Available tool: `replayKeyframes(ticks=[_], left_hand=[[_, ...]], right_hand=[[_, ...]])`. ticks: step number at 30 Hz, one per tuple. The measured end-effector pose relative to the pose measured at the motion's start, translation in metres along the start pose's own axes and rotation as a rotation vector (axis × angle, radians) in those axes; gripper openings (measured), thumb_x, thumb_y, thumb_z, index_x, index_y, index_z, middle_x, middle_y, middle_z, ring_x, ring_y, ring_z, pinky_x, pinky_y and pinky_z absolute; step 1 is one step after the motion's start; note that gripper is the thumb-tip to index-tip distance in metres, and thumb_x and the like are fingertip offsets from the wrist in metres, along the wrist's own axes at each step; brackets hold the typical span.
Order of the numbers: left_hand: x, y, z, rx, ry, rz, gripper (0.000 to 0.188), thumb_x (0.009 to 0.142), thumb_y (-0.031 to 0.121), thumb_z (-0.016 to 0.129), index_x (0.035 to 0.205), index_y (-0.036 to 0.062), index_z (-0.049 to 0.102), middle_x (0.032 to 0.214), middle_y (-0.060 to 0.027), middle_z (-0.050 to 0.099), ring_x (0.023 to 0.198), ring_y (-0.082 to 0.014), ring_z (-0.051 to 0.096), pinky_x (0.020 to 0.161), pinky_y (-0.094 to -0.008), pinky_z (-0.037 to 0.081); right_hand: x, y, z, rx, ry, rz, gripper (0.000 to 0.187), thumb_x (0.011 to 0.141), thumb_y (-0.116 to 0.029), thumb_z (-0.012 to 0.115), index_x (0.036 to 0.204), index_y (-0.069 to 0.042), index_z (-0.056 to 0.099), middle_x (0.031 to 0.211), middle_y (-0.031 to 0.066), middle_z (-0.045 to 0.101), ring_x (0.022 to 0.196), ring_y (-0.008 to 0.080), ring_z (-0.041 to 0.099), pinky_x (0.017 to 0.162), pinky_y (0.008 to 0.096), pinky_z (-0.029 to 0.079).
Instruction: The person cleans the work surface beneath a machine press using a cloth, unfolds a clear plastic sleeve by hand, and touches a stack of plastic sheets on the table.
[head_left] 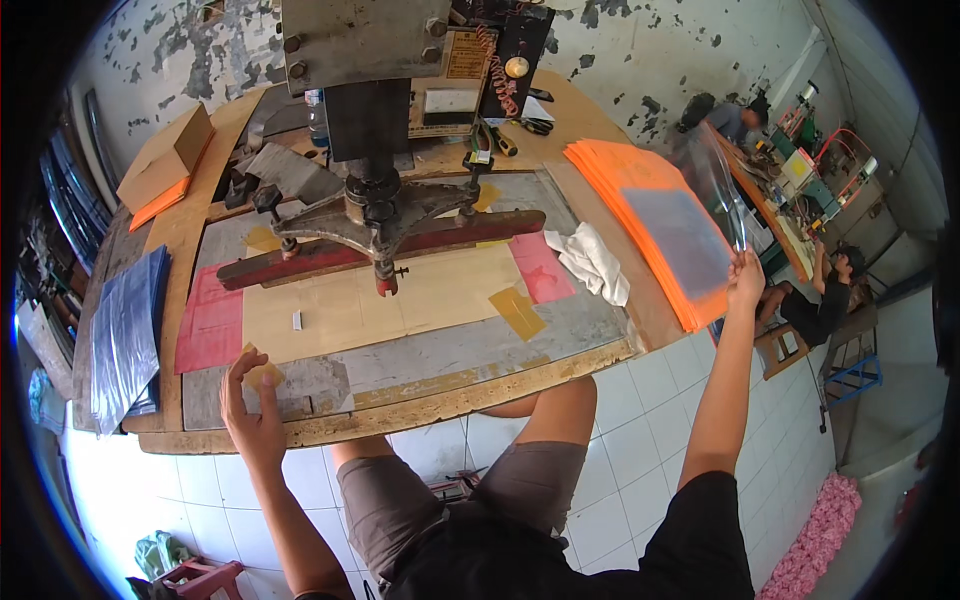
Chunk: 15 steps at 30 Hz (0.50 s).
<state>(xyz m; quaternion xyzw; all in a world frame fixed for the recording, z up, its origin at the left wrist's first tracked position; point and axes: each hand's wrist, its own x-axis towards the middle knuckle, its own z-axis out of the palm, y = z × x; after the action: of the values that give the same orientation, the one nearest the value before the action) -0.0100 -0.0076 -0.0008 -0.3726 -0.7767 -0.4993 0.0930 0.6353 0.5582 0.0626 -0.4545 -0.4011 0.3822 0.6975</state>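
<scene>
My right hand (745,280) pinches the near end of a clear plastic sheet (712,165), which stands up bent beside a stack of orange sheets (612,190). A translucent greyish panel (678,238) lies on top of that stack. My left hand (252,412) is over the table's front edge, thumb and fingers curved apart with nothing visible between them. In front of it lies a tan board (350,318) between pink-red end pieces, on a grey metal plate (450,375). A press head with a long reddish bar (310,262) hangs above the board's far side.
Blue-tinted plastic sheets (128,335) are stacked at the left edge. A crumpled white cloth (590,262) lies right of the board. A cardboard box (165,165), pliers (503,140) and a bottle (317,118) are farther back. Two people (825,295) sit at the right.
</scene>
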Motion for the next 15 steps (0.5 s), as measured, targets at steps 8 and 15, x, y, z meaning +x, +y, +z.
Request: replayKeyframes(ticks=[8, 15], left_hand=[[-0.001, 0.009, 0.001, 0.076, -0.021, -0.027, 0.029, 0.107, 0.019, 0.072, 0.132, 0.0052, 0.072, 0.126, -0.0091, 0.078, 0.13, -0.0334, 0.067, 0.117, -0.0506, 0.046], [-0.002, 0.002, 0.003, 0.043, -0.033, -0.064, 0.03, 0.108, 0.021, 0.071, 0.133, 0.0052, 0.072, 0.125, -0.0102, 0.078, 0.127, -0.0327, 0.069, 0.116, -0.05, 0.048]], right_hand=[[0.076, 0.064, -0.023, -0.154, 0.165, 0.109, 0.031, 0.116, -0.019, 0.061, 0.141, -0.001, 0.062, 0.127, 0.0182, 0.08, 0.094, 0.0265, 0.083, 0.069, 0.0291, 0.063], [0.089, 0.073, -0.024, -0.163, 0.156, 0.128, 0.035, 0.116, -0.013, 0.054, 0.148, -0.002, 0.048, 0.135, 0.0283, 0.075, 0.095, 0.0341, 0.083, 0.072, 0.0366, 0.067]])
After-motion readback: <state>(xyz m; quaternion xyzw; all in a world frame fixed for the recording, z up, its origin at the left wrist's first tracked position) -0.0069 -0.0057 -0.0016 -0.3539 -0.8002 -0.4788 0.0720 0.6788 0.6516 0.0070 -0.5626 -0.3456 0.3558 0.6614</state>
